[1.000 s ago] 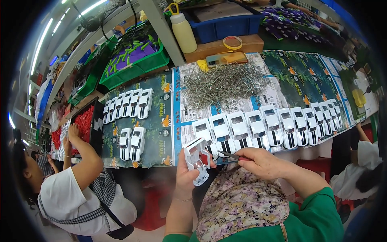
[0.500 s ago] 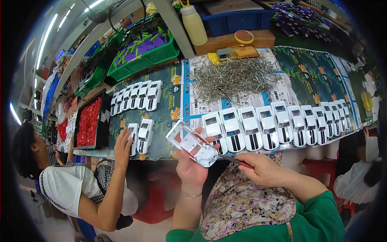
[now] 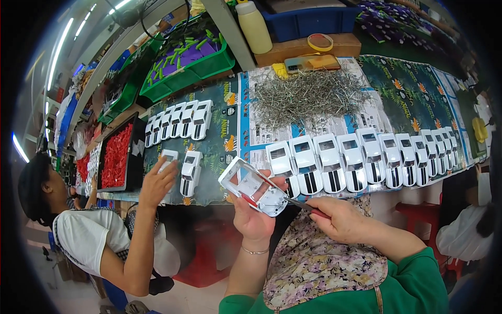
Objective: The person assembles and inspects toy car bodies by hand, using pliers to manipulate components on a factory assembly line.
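Observation:
My left hand (image 3: 254, 220) holds a white toy car body shell (image 3: 255, 189), tilted, with its hollow inside facing up and a red part showing along it. My right hand (image 3: 334, 219) grips red-handled pliers (image 3: 306, 206); their slim dark metal tip touches the near end of the shell. Just beyond my hands stands a long row of white toy car bodies (image 3: 330, 162) with dark windows and black stripes. Behind that row lies a heap of thin metal pins (image 3: 311, 97).
At left, a co-worker's hand (image 3: 158, 180) is on a toy car, beside another car (image 3: 190, 172) and a farther row (image 3: 180, 119). A black tray (image 3: 137, 157) holds red parts. Farther back are a green crate (image 3: 204, 70), a bottle (image 3: 254, 29), a phone (image 3: 314, 63) and a blue bin (image 3: 308, 26).
The co-worker's hand has closed on the leftmost near toy car and tilted it off its place. My hands keep the shell and pliers together, almost unmoved; the view has shifted slightly.

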Tool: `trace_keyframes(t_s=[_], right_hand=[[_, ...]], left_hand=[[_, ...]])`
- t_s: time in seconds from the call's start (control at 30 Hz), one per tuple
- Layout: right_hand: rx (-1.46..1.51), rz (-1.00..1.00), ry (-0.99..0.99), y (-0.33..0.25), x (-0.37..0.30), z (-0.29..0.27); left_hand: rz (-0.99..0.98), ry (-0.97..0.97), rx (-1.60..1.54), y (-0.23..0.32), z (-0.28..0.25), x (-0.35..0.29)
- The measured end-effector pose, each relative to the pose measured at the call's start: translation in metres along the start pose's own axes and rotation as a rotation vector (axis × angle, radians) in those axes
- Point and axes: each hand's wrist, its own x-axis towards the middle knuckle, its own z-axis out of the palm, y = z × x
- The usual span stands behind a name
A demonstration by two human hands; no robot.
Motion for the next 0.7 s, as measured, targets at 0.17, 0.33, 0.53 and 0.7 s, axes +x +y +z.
trace_keyframes(t_s=[0.17, 0.33, 0.53, 0.7], right_hand=[[0.006, 0.021, 0.009, 0.0, 0.0, -0.002], [-0.008, 0.008, -0.009, 0.0, 0.0, -0.002], [-0.018, -0.005, -0.022, 0.003, -0.001, -0.003], [-0.099, 0.007, -0.066, 0.001, 0.0, -0.007]], left_hand=[[-0.004, -0.014, 0.014, 0.0, -0.005, 0.0], [-0.015, -0.003, -0.006, -0.002, -0.003, 0.0], [-0.029, -0.022, -0.066, -0.004, -0.002, 0.001], [-0.048, 0.15, 0.278, -0.001, 0.016, 0.002]])
